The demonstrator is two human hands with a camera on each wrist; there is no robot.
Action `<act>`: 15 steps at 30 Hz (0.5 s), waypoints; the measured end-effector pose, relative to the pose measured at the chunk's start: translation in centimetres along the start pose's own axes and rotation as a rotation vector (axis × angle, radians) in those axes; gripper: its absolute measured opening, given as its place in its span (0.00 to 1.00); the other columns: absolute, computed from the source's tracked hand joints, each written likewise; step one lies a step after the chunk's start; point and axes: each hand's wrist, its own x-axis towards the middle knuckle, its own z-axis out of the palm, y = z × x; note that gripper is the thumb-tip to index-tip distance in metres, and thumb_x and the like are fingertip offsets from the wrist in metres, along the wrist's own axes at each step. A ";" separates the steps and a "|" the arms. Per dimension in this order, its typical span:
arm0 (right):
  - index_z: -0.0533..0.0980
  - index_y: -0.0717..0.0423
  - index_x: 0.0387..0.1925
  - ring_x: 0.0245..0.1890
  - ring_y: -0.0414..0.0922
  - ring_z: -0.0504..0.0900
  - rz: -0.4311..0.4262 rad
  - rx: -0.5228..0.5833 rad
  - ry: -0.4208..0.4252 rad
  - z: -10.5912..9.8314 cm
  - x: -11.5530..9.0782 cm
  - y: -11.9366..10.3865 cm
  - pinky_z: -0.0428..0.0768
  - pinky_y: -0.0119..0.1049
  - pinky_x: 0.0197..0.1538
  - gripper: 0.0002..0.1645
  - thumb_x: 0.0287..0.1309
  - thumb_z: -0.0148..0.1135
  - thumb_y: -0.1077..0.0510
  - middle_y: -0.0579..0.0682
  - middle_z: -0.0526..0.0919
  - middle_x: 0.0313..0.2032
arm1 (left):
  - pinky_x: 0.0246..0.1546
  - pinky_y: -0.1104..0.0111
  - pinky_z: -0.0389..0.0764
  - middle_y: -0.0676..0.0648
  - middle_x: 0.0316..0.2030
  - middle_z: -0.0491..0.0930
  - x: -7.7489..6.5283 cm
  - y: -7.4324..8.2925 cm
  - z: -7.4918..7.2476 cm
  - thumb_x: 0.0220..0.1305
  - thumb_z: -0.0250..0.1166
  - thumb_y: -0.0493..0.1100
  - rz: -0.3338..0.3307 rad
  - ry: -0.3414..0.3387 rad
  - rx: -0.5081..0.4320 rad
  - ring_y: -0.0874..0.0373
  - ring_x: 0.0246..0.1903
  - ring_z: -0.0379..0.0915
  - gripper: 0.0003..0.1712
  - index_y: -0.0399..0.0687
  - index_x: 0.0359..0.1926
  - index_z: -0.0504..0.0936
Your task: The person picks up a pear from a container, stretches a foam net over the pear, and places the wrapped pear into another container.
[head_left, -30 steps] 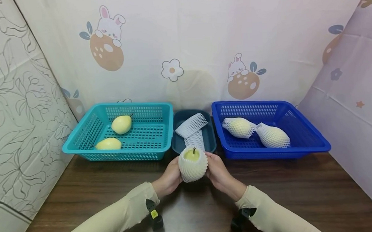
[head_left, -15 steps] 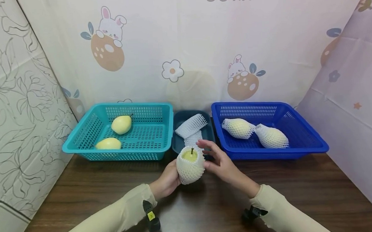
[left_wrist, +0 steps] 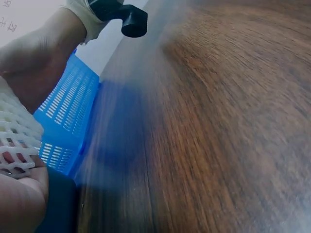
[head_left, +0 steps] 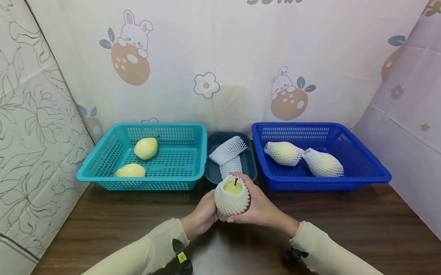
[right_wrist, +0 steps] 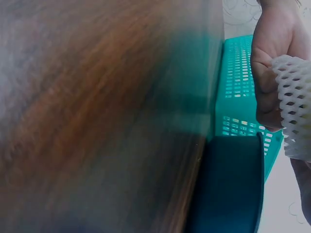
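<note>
Between both hands, a pear [head_left: 233, 186] in a white foam net sleeve [head_left: 230, 203] is held over the front of the small tray, stem up, its top showing through the sleeve's opening. My left hand [head_left: 203, 213] grips it from the left side, fingers partly hidden behind it. My right hand [head_left: 262, 207] wraps its right side, thumb across the lower front and fingers at the back near the top. The right wrist view shows the net [right_wrist: 296, 109] close up, and the left wrist view catches its edge [left_wrist: 17, 136] at the left border.
At the left, a teal basket [head_left: 145, 185] holds two bare pears [head_left: 146, 148]. A dark blue-green tray [head_left: 249, 161] in the middle contains empty foam nets [head_left: 229, 150]. The blue basket [head_left: 318, 184] at the right has two netted pears [head_left: 323, 163]. All stand on the brown table [head_left: 135, 211].
My right hand came off the pear's side with fingers spread, then took hold of it again with the thumb in front. The pear moved slightly left and then back right.
</note>
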 end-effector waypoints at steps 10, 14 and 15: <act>0.59 0.71 0.60 0.46 0.47 0.74 -0.091 -0.040 0.031 0.2 0.1 -2.7 0.76 0.39 0.48 0.54 0.28 0.78 0.69 0.59 0.74 0.49 | 0.53 0.55 0.71 0.39 0.59 0.68 0.1 -0.3 -0.2 0.76 0.41 0.46 0.007 -0.012 0.031 0.53 0.49 0.69 0.25 0.37 0.67 0.58; 0.60 0.72 0.60 0.46 0.47 0.74 -0.101 -0.036 0.037 0.2 0.2 -2.9 0.75 0.40 0.49 0.53 0.28 0.78 0.69 0.59 0.74 0.49 | 0.51 0.56 0.73 0.39 0.58 0.68 0.0 -0.1 -0.2 0.76 0.43 0.45 0.011 -0.025 0.031 0.53 0.48 0.70 0.25 0.37 0.67 0.58; 0.60 0.71 0.59 0.46 0.47 0.74 -0.101 -0.033 0.037 0.1 0.2 -2.9 0.75 0.40 0.50 0.53 0.28 0.78 0.69 0.59 0.74 0.49 | 0.50 0.57 0.73 0.39 0.58 0.69 0.0 0.0 -0.3 0.75 0.43 0.45 0.015 -0.033 0.033 0.53 0.48 0.70 0.25 0.37 0.68 0.58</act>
